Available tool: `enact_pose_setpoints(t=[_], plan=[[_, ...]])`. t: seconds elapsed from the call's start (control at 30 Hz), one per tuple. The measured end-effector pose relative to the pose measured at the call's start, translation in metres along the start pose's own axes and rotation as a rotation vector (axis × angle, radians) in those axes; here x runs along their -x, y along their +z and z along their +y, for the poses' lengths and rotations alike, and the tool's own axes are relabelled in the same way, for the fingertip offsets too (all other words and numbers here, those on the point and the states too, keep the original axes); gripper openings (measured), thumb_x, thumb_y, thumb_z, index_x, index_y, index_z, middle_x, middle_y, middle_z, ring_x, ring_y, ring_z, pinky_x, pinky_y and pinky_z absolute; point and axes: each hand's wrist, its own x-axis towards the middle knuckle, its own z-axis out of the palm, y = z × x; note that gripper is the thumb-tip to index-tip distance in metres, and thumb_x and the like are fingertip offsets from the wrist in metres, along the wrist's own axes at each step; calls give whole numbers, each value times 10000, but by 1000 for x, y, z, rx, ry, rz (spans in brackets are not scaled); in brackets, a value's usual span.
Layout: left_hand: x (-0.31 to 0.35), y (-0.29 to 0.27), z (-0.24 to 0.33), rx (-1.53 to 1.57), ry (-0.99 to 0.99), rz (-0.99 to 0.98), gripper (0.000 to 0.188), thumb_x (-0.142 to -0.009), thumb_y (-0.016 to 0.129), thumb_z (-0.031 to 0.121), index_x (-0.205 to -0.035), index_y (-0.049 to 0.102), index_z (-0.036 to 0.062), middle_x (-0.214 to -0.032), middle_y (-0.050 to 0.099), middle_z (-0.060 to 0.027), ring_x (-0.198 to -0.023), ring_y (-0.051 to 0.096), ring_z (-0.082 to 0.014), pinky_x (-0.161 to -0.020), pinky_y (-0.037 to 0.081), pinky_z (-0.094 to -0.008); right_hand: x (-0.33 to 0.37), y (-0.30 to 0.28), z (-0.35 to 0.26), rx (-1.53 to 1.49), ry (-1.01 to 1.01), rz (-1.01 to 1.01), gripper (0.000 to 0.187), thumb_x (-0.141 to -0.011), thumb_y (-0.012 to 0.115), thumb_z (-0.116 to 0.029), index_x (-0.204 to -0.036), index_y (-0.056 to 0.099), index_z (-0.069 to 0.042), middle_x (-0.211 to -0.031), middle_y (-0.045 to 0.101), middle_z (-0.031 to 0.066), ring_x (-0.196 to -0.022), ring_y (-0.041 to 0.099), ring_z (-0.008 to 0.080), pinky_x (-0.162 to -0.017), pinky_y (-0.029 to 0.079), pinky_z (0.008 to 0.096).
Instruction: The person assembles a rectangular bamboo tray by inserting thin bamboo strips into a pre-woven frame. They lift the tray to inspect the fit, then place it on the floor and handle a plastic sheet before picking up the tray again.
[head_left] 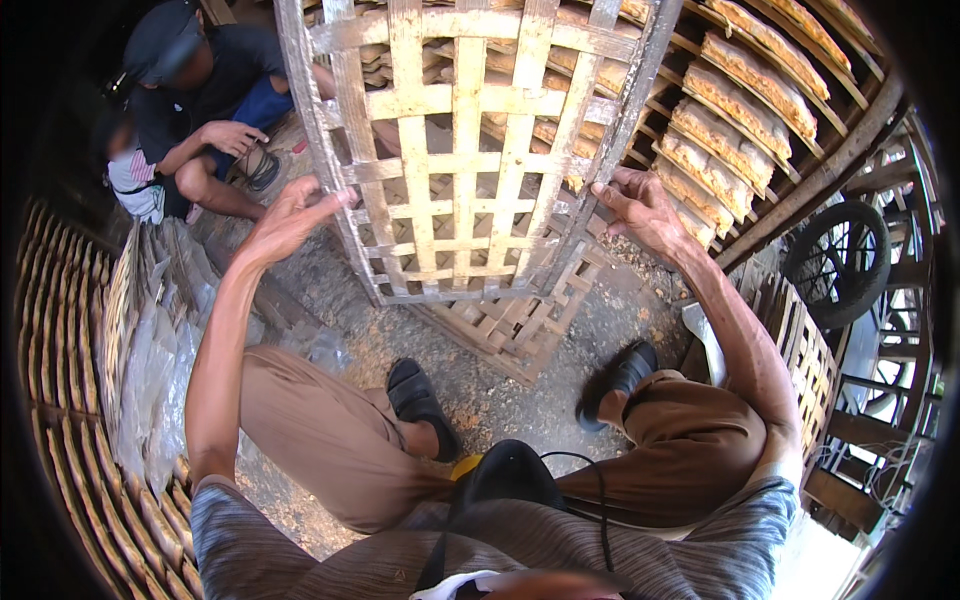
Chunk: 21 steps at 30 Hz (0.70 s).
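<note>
A lattice tray (465, 105) of flat, pale strips in a dark, worn frame is observed in front of the person, raised above the floor (480, 395) and steeply tilted, with its upper end cut off by the top of the view. Its left edge is gripped by the left hand (300, 212), and its right edge is pinched between thumb and fingers by the right hand (645, 208). Beneath its lower end, lattice pieces (535, 340) are laid on the floor; whether contact is made with them cannot be determined. Behind and to the right, golden, rough-topped slabs (735, 130) are carried in tiers on slatted racks. At the far left, rows of thin, light-edged panels (75, 480) are noted, with crumpled clear plastic (160, 375) placed beside them. A crouching co-worker (230, 85) is seen at upper left. A spoked wheel (870, 265) with a black tyre is positioned at right. Pale crumbs are scattered across the floor.
</note>
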Motion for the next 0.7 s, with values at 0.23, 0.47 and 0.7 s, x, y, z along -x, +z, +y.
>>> enact_pose_setpoints(t=[0.23,0.47,0.7], plan=[[15,22,58,324,182,324,328,-1094,562,348,-1083,656,34,-857,638,2,-808,593,-81,-779,498,-256,8,0,-2,-92,-94,53,540,-1062,579,-368,-1390,571,61,-1319,644,232,-1238,634,325,-891,636,413],[23,38,63,522,216,582,383,-1105,535,378,-1152,669,22,-753,517,60,-664,458,-25,-574,387,-203,10,1,-20,-103,-120,148,568,-1061,580,-419,-1367,581,60,-1245,675,263,-1178,669,352,-847,643,441],[33,45,67,663,109,542,396,-1090,571,375,-1235,631,12,-770,453,81,-624,401,-6,-526,332,-189,19,-23,-53,-210,-168,291,371,-1058,625,-308,-1271,605,-5,-940,694,42,-879,705,139,-816,617,316]])
